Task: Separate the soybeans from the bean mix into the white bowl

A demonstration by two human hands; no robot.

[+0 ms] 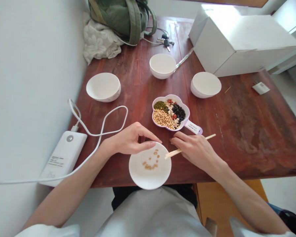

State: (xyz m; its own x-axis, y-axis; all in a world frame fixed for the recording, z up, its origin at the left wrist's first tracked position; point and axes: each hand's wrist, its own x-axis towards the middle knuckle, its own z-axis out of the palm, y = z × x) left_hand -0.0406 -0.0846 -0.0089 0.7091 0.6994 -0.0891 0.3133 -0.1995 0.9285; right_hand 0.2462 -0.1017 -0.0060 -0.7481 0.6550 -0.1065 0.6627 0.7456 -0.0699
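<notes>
Right at the table's (249, 141) near edge, a white plate (137, 169) dotted with tan bits (151, 167) is met at its far rim by the left hand (132, 138), thumb and index finger stretched out, though whether it's actually gripped can't be told. A pair of chopsticks (173, 153) is gripped in the right hand (196, 148), tips over the plate's right rim. Just beyond, a flower-shaped dish (185, 108) is loaded with beans (162, 118) and such, backed by three white bowls (108, 93).
</notes>
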